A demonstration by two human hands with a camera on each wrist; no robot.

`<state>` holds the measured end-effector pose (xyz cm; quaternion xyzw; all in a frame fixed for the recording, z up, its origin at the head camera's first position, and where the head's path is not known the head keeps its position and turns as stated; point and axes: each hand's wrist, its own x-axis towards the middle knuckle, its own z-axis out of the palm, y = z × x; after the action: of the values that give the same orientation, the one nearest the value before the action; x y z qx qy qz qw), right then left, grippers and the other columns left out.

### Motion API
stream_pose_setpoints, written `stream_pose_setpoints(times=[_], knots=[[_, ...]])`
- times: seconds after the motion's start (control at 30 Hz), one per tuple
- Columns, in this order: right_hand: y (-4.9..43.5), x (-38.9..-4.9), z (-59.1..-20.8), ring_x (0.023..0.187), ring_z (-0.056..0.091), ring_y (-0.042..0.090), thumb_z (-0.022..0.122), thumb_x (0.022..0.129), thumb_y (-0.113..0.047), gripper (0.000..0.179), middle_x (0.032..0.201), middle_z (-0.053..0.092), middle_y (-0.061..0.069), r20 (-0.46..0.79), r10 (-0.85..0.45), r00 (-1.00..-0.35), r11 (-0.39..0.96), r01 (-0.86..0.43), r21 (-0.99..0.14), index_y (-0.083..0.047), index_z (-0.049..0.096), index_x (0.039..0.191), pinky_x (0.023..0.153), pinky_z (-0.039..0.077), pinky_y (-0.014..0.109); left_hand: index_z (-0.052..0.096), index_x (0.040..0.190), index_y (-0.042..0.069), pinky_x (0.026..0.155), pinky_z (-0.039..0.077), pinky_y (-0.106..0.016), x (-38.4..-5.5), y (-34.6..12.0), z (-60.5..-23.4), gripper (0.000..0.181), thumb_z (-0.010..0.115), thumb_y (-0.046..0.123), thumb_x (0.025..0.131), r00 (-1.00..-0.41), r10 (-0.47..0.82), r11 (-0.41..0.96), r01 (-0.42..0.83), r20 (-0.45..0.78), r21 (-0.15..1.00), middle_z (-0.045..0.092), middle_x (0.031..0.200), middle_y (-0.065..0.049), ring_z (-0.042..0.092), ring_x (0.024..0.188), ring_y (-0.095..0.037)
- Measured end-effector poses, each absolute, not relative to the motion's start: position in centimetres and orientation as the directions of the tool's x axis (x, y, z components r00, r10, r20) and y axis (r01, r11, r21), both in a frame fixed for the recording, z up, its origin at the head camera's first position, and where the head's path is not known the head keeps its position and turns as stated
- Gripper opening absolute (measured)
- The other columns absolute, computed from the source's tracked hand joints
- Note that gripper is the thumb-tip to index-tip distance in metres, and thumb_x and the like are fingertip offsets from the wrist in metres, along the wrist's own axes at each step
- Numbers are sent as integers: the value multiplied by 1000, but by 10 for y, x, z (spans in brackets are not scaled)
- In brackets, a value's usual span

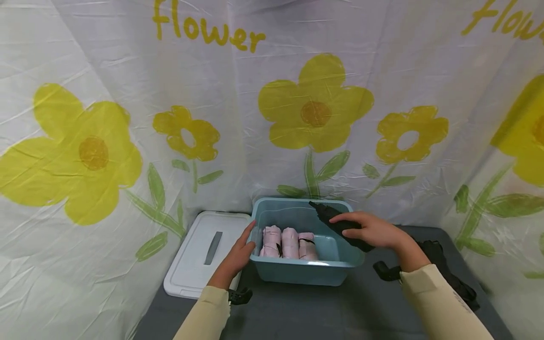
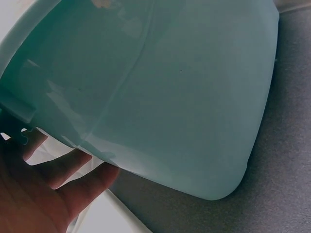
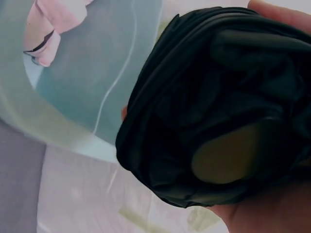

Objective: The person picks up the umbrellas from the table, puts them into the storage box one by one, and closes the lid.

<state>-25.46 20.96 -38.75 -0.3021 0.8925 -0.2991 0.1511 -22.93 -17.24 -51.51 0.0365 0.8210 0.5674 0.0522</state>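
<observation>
A light blue plastic bin [image 1: 297,274] stands on the dark table. Three rolled pink umbrellas [image 1: 290,243] lie side by side in its left half. My right hand [image 1: 376,230] grips a folded black umbrella [image 1: 335,221] over the bin's right end, tilted with its narrow end up and left. In the right wrist view, the umbrella's bunched fabric [image 3: 165,111] and round end [image 3: 226,155] fill much of the frame. My left hand [image 1: 238,255] touches the bin's left end, its fingers fairly straight along the wall; their tips are partly hidden in the left wrist view.
A white lid [image 1: 187,264] with a grey handle lies left of the bin. More black fabric [image 1: 450,274], partly hidden by my right arm, lies at the table's right side. A flower-printed curtain [image 1: 238,94] hangs behind the table [image 1: 297,311].
</observation>
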Motion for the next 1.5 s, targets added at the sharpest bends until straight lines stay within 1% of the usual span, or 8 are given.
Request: stream_pose_setpoints(times=[0.17, 0.27, 0.43, 0.53, 0.8, 1.07, 1.4, 1.5], knots=[[200, -264, -392, 133, 44, 36, 54, 98, -28, 39, 146, 47, 10, -166, -646, -745, 649, -422, -633, -28, 54, 138, 98, 43, 55, 16, 157, 18, 112, 20, -66, -218, -168, -493, 63, 35, 6, 98, -989, 139, 341, -6, -57, 940, 13, 162, -19, 15, 147, -42], [194, -270, -395, 135, 43, 37, 54, 98, -27, 39, 148, 45, 10, -220, -628, -746, 677, -384, -628, -30, 54, 137, 99, 42, 55, 18, 157, 18, 111, 20, -66, -214, -166, -486, 63, 36, 5, 98, -989, 135, 337, -8, -56, 941, 14, 162, -18, 15, 147, -42], [182, -282, -402, 137, 40, 35, 54, 98, -27, 39, 151, 41, 8, -300, -598, -743, 718, -331, -613, -32, 54, 136, 100, 41, 55, 18, 157, 18, 110, 20, -69, -214, -164, -489, 64, 35, 4, 97, -993, 113, 336, -1, -42, 942, 15, 161, -20, 16, 146, -45], [176, -289, -406, 137, 40, 35, 53, 99, -25, 38, 151, 41, 10, -331, -604, -725, 722, -322, -612, -30, 55, 136, 100, 42, 53, 17, 157, 17, 110, 20, -68, -215, -166, -490, 64, 35, 5, 97, -991, 127, 337, -2, -48, 941, 13, 161, -20, 16, 146, -44], [164, -301, -413, 138, 38, 38, 53, 98, -21, 39, 149, 42, 15, -392, -601, -696, 740, -300, -602, -20, 55, 137, 104, 38, 55, 18, 156, 34, 111, 21, -66, -234, -173, -528, 65, 37, 11, 98, -993, 113, 348, 3, -39, 937, 15, 163, -11, 17, 148, -38], [152, -317, -421, 140, 34, 38, 53, 97, -20, 41, 150, 41, 16, -466, -572, -675, 794, -312, -522, -17, 55, 137, 107, 36, 54, 18, 156, 30, 110, 21, -67, -236, -175, -529, 65, 36, 11, 97, -993, 112, 350, 13, -29, 937, 14, 163, -12, 17, 148, -39], [143, -334, -440, 142, 30, 39, 54, 96, -22, 42, 151, 40, 16, -547, -516, -659, 848, -304, -435, -17, 55, 138, 109, 33, 54, 17, 155, 36, 111, 21, -66, -235, -175, -529, 64, 36, 12, 98, -993, 110, 331, -8, -47, 943, 14, 163, -9, 16, 148, -37], [141, -338, -445, 143, 28, 39, 54, 96, -24, 42, 152, 39, 15, -566, -488, -665, 865, -282, -415, -19, 55, 138, 110, 31, 54, 18, 155, 34, 110, 21, -67, -235, -175, -527, 64, 36, 12, 98, -993, 111, 329, -1, -40, 944, 14, 163, -10, 16, 148, -38]])
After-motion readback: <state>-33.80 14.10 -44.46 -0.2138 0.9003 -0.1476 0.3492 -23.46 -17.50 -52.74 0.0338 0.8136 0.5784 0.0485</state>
